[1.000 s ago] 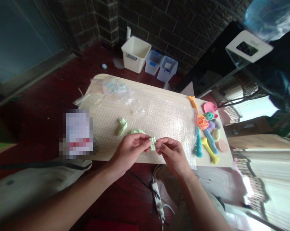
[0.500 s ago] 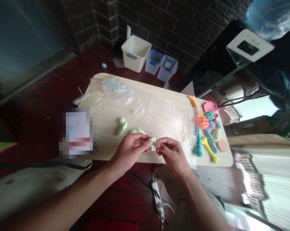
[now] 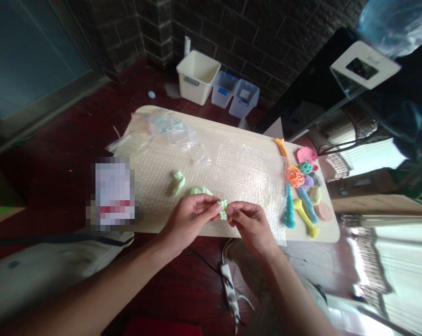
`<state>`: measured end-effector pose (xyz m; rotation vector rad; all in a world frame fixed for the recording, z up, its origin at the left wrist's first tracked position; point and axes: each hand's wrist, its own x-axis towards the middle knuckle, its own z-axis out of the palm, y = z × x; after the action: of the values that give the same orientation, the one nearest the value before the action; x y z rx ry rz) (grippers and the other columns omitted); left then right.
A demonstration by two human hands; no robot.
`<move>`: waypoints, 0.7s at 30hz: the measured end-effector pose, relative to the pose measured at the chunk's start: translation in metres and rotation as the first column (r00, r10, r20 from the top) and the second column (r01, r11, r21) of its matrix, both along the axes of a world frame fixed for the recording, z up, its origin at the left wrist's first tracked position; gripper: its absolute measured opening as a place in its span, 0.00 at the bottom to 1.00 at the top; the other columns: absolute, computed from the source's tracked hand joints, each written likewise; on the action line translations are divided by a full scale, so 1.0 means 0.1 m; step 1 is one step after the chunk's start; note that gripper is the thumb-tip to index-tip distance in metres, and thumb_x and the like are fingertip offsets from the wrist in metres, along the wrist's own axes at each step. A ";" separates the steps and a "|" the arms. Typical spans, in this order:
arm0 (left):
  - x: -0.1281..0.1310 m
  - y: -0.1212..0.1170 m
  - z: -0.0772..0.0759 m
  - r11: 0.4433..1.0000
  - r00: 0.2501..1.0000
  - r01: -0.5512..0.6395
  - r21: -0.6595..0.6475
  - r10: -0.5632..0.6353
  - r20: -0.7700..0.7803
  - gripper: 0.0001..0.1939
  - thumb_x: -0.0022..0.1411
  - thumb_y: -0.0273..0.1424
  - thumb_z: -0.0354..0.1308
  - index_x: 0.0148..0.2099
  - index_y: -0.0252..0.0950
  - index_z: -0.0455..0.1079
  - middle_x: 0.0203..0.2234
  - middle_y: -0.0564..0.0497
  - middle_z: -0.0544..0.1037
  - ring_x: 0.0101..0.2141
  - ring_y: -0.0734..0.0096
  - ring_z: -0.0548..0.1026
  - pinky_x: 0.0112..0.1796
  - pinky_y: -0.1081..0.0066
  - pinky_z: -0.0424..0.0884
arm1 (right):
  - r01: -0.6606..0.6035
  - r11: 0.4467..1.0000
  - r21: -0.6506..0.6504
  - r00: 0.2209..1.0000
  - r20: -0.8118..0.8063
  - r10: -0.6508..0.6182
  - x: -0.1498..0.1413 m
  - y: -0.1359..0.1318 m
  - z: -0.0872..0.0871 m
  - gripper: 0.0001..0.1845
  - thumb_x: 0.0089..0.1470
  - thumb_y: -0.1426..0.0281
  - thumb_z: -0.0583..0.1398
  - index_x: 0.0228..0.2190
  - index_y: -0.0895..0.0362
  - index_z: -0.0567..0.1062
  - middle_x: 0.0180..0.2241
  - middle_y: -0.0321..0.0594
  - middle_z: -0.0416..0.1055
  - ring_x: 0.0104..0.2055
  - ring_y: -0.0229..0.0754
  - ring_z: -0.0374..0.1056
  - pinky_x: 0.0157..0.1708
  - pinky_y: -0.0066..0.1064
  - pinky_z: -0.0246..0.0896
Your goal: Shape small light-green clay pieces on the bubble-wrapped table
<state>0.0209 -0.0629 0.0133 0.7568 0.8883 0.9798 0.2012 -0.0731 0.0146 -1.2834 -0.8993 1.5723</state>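
- Left hand (image 3: 188, 219) and right hand (image 3: 255, 226): both pinching my knobbly green piece (image 3: 223, 210) by thumb and fingertips; it's between them, long axis running away from me, neither hand clearly nearer.
- Only my fingers cover its sides.
- Just past left fingers: green lump (image 3: 200, 191), partly hidden; another green lump (image 3: 178, 183) farther left. Both on bubble wrap (image 3: 246, 168).
- Right, apart: teal stick (image 3: 289, 210), yellow bone shape (image 3: 305, 218).
- Far side: plastic bags (image 3: 179, 135).
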 end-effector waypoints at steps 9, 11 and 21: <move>0.00 -0.01 0.01 1.000 1.000 -0.017 0.004 0.017 -0.023 0.14 0.59 0.37 0.72 0.41 0.32 0.79 0.30 0.49 0.82 0.31 0.71 0.78 0.37 0.71 0.73 | 0.029 1.000 0.010 0.999 0.013 -0.029 0.00 0.00 0.00 0.12 0.46 0.60 0.77 0.27 0.55 0.87 0.21 0.37 0.75 0.24 0.35 0.62 0.25 0.29 0.55; -0.01 -0.01 0.01 1.000 1.000 -0.012 -0.002 0.012 -0.019 0.15 0.58 0.38 0.73 0.40 0.32 0.79 0.29 0.49 0.82 0.31 0.71 0.78 0.37 0.70 0.73 | 0.023 1.000 0.013 1.000 0.018 -0.023 0.01 -0.01 -0.02 0.11 0.46 0.61 0.77 0.26 0.55 0.87 0.20 0.37 0.75 0.23 0.35 0.62 0.25 0.29 0.55; 0.00 -0.01 0.00 1.000 1.000 0.016 0.011 -0.016 -0.023 0.13 0.60 0.36 0.71 0.41 0.31 0.79 0.28 0.50 0.81 0.30 0.71 0.77 0.36 0.71 0.72 | 0.001 1.000 0.011 1.000 0.030 -0.001 0.00 -0.01 0.00 0.12 0.48 0.60 0.76 0.26 0.56 0.86 0.20 0.37 0.75 0.23 0.35 0.62 0.26 0.29 0.55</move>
<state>0.0212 -0.0642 0.0133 0.7850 0.8961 0.9646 0.2016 -0.0743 0.0149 -1.3032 -0.9242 1.5489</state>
